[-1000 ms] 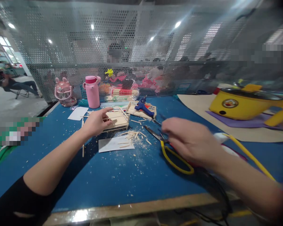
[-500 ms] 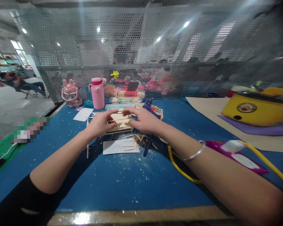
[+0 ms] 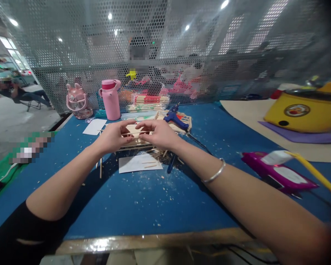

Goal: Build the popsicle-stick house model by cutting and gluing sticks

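My left hand [image 3: 112, 137] and my right hand [image 3: 162, 135] face each other over a pale structure of thin wooden sticks [image 3: 132, 128]. Between their curled fingers runs a thin wooden stick [image 3: 136, 133], level, one end in each hand. The fingers cover parts of the structure below. Just behind my right hand a blue glue gun [image 3: 178, 120] rests on another stick frame [image 3: 186, 119]. A white card [image 3: 129, 164] with a few loose sticks lies in front of the structure. Beside it are wood scraps and a blue-handled tool [image 3: 171, 165].
A pink bottle [image 3: 111, 103] and a rabbit-eared jar [image 3: 78, 105] stand at the back left, near bundled sticks [image 3: 151, 99]. On the right are a yellow pot [image 3: 300, 112] and a purple power strip [image 3: 281, 171] with a yellow cable. A perforated metal screen [image 3: 99, 48] closes the back.
The view has tipped downward, so the table and its things sit higher in the picture. Both hands remain over the structure, with the stick now showing more plainly between their fingers.
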A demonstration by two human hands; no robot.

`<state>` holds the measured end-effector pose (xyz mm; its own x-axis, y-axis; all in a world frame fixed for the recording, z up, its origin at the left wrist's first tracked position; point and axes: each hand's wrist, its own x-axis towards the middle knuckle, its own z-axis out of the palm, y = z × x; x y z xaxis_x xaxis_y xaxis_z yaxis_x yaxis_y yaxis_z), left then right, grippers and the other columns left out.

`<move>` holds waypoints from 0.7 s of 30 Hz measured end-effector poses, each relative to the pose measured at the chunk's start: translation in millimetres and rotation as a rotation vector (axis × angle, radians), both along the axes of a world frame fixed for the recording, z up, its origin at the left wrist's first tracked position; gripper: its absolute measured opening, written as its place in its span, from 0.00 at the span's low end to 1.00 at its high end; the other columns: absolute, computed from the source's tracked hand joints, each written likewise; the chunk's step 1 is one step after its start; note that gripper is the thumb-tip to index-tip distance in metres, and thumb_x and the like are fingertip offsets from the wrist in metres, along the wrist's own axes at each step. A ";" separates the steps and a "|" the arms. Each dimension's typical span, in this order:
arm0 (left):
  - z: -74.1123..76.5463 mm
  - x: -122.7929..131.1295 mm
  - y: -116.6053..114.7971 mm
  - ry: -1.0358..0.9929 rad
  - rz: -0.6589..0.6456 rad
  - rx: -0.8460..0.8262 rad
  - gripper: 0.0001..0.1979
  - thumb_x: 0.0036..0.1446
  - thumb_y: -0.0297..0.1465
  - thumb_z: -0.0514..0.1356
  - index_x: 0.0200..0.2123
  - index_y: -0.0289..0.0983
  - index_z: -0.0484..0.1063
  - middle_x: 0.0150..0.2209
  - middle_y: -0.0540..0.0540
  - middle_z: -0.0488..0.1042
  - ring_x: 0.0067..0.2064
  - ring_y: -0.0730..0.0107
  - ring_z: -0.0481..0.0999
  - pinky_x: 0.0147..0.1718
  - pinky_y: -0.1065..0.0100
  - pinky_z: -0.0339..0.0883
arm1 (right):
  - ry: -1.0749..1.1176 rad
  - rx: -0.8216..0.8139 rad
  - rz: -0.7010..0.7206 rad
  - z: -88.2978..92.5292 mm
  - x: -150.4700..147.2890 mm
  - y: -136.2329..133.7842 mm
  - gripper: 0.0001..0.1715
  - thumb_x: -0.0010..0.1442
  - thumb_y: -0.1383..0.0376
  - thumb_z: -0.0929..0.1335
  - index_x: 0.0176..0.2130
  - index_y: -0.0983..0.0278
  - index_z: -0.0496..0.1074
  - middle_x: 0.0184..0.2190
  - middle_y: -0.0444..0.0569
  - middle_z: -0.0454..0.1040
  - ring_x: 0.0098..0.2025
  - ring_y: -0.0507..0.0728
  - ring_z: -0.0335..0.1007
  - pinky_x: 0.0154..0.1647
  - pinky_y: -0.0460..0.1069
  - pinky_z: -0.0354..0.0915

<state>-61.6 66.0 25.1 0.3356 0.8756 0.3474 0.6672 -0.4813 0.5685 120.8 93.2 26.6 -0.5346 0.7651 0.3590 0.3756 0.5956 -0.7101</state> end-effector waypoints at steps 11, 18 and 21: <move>6.7 -3.8 -2.4 0.085 -0.066 -0.016 0.34 0.45 0.29 0.58 0.56 0.35 0.53 0.31 0.47 0.74 0.31 0.72 0.71 0.31 0.71 0.63 | 0.031 -0.106 -0.016 -4.9 -2.9 4.1 0.17 0.45 0.70 0.66 0.39 0.63 0.69 0.24 0.42 0.69 0.28 0.49 0.64 0.32 0.47 0.61; 5.9 -2.0 -2.8 0.016 -0.064 -0.056 0.36 0.45 0.29 0.58 0.58 0.34 0.50 0.33 0.45 0.73 0.32 0.72 0.71 0.31 0.71 0.64 | 0.035 -0.108 0.007 -4.5 -3.3 5.4 0.18 0.46 0.71 0.66 0.40 0.63 0.68 0.25 0.42 0.69 0.29 0.49 0.64 0.33 0.47 0.62; 5.1 -2.8 -2.6 -0.001 -0.064 -0.047 0.36 0.45 0.30 0.59 0.58 0.34 0.50 0.33 0.45 0.73 0.32 0.72 0.71 0.31 0.71 0.63 | 0.029 -0.132 0.009 -3.8 -3.5 6.4 0.19 0.46 0.72 0.66 0.41 0.63 0.68 0.25 0.42 0.70 0.30 0.50 0.66 0.33 0.47 0.62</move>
